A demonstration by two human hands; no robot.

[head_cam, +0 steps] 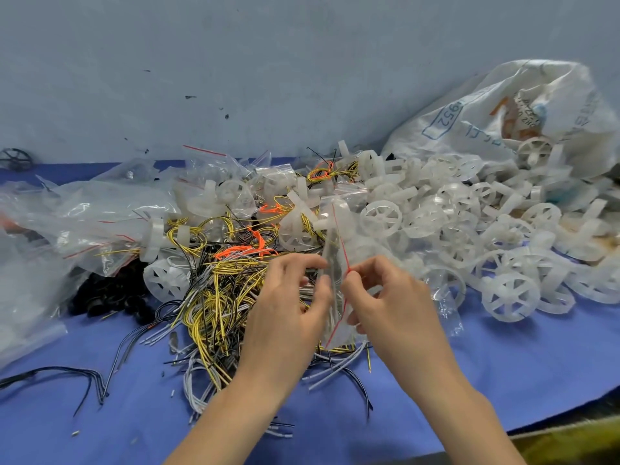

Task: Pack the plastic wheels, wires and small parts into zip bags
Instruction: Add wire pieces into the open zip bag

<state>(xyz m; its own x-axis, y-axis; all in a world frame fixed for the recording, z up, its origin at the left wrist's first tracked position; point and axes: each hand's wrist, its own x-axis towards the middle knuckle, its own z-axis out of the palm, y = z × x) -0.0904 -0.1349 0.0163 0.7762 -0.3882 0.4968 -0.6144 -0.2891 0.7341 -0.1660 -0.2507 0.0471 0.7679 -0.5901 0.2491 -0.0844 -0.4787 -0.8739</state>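
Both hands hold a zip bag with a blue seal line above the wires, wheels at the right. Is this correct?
No. In the head view the seal line on the zip bag is red, not blue. The rest is right.
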